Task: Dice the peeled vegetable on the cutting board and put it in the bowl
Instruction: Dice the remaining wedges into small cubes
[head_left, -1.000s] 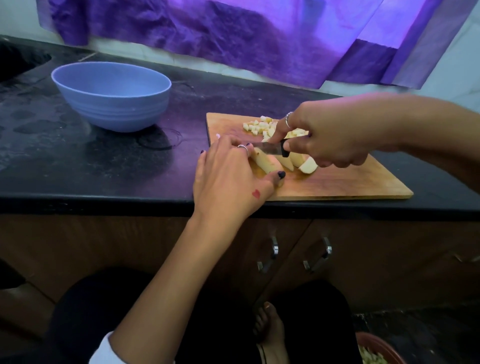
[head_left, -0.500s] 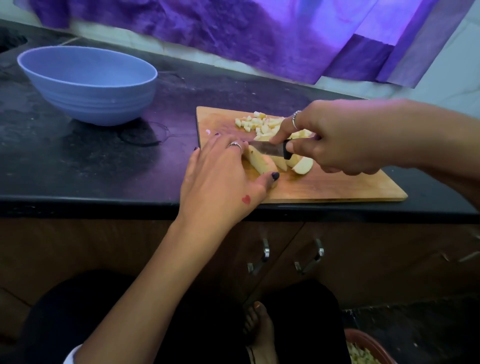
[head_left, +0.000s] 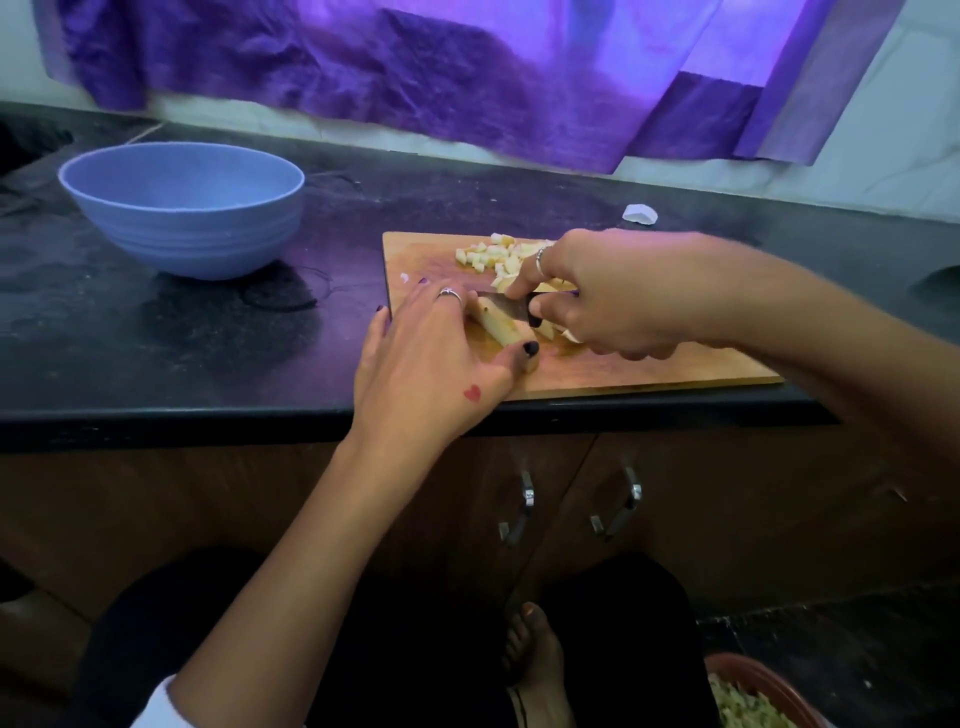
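Note:
A wooden cutting board (head_left: 649, 371) lies on the black counter. On it, my left hand (head_left: 431, 358) holds a pale peeled vegetable strip (head_left: 496, 325) between fingers and thumb. My right hand (head_left: 597, 301) grips a black-handled knife (head_left: 511, 306), its blade across the strip just beside my left fingers. More cut wedges (head_left: 550, 330) lie partly hidden under my right hand. A pile of small diced pieces (head_left: 498, 254) sits at the board's far edge. The blue bowl (head_left: 182, 208) stands empty to the left on the counter.
A small white scrap (head_left: 640, 214) lies on the counter behind the board. Purple cloth (head_left: 415, 78) hangs on the wall. Cabinet handles (head_left: 527, 491) are below the counter edge. A reddish bin (head_left: 763, 696) holding scraps stands on the floor at lower right.
The camera view shifted and tilted; both hands stay on the board. The knife blade has stayed on the strip next to my left fingers with only slight movement.

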